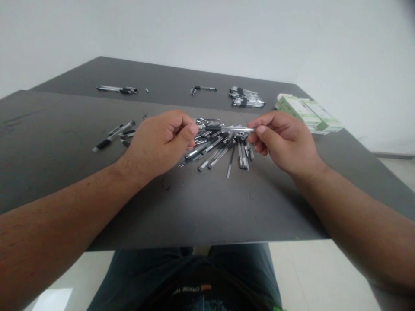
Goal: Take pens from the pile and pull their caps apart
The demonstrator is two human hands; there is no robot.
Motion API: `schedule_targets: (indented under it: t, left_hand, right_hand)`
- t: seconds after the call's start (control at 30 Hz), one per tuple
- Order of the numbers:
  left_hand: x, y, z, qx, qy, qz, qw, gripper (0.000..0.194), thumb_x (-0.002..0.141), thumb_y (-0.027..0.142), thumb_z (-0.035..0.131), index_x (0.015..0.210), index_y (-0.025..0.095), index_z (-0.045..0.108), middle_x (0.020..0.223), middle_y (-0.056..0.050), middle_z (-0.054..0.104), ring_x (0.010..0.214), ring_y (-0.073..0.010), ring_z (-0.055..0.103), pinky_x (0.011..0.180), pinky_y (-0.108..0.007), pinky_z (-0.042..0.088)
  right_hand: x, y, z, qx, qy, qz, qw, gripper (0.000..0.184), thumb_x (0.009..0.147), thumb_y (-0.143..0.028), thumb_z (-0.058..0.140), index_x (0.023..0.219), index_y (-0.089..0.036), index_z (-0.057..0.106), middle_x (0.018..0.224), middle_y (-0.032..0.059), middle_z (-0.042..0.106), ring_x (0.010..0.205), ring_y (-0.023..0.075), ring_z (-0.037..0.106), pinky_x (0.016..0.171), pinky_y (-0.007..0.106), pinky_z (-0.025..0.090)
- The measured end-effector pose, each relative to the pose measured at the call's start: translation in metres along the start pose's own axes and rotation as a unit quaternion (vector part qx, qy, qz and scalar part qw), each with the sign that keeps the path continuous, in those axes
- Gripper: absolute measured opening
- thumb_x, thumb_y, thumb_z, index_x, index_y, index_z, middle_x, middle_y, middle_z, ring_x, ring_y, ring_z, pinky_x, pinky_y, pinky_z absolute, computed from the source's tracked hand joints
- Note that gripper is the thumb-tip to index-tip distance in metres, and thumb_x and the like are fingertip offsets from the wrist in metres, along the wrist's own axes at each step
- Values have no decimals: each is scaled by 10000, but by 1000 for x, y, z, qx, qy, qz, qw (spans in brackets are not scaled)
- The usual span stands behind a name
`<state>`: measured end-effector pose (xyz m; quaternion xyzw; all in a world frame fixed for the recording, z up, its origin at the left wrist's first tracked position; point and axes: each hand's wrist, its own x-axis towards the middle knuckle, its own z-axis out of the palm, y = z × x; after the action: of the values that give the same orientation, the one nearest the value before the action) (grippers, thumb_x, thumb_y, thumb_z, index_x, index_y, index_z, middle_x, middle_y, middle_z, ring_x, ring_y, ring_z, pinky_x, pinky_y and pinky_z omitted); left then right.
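Note:
My left hand [162, 140] and my right hand [285, 140] hover over the grey table [201, 207], both closed in a pinch on the two ends of one pen [227, 129] held level between them. The pen has a dark grip at the left end and a clear barrel toward the right. Right under it lies a loose heap of pens and pen parts [220, 149], black, silver and clear.
A few pens [113, 134] lie left of my left hand. Along the far side rest a small group of pens [118, 89], a single pen [204, 88] and a neat bundle of pens [246, 98]. Green-and-white boxes [308, 113] sit at the right edge.

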<state>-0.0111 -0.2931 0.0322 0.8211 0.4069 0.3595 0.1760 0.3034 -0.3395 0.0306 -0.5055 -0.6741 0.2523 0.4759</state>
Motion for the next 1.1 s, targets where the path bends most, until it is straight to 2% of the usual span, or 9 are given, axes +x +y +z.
schedule_targets:
  t: [0.1,0.27,0.43,0.57,0.7,0.83,0.9,1.0,1.1]
  left_hand:
    - [1,3,-2,16,4,3,1000,469,1147,589,495,868,285,719,773,-15,826,750,-220,783,734,-393,571]
    - [2,4,-3,3,3,-18,1000,561,1158,663,471,823,287,719,671,2,786,664,-211,759,679,-392,544]
    - [3,3,-4,-21,-5,-28,999,633,1168,703,424,786,279,695,633,-1,752,617,-200,727,650,-379,531]
    - [3,1,-1,9,2,0,1000,531,1165,621,450,856,274,707,726,-16,794,716,-225,758,712,-399,550]
    - [1,1,4,14,10,5,1000,205,1078,447,630,1100,295,765,914,-17,850,855,-246,796,792,-403,589]
    - [0,5,5,37,17,25,999,191,1023,333,691,1182,284,784,1068,-43,875,904,-254,792,841,-422,603]
    - [0,7,4,34,9,47,998,178,1033,301,672,1168,285,787,1133,-52,879,981,-260,810,891,-418,619]
    - [-3,6,5,13,-8,69,997,178,1037,295,669,1180,288,775,1128,-51,873,1017,-258,825,912,-399,630]
    - [-6,4,10,-38,2,64,997,294,1036,289,665,1322,240,711,985,-32,844,899,-227,805,873,-378,621]
  right_hand:
    - [-1,-1,1,21,-6,10,1000,311,1090,-548,754,1130,-240,773,866,28,830,578,144,673,502,285,525]
    - [-2,0,3,52,-29,23,998,397,1100,-650,715,1157,-257,734,895,35,852,588,154,700,499,288,527]
    - [-1,0,3,49,-42,28,997,403,1108,-655,703,1155,-255,732,876,35,852,583,161,713,492,289,528]
    - [-1,0,4,33,-37,22,999,409,1087,-641,741,1137,-236,757,868,35,842,578,154,702,500,284,536]
    - [1,4,2,6,-31,16,999,432,1026,-646,811,1081,-218,784,845,25,817,577,156,690,510,287,536]
    - [2,9,-2,-73,-61,-10,995,344,1068,-546,762,1098,-210,828,869,33,826,606,169,706,603,319,569]
    - [3,10,-3,-142,-105,-61,982,280,1083,-472,734,1138,-224,853,935,53,856,721,203,770,707,342,596]
    - [6,9,-6,-237,-181,-139,944,213,1075,-390,711,1136,-253,862,1018,77,880,914,250,821,838,363,614]
    - [16,10,-17,-324,-177,-162,915,222,1077,-344,666,1150,-254,856,1055,95,877,967,277,813,893,400,628]
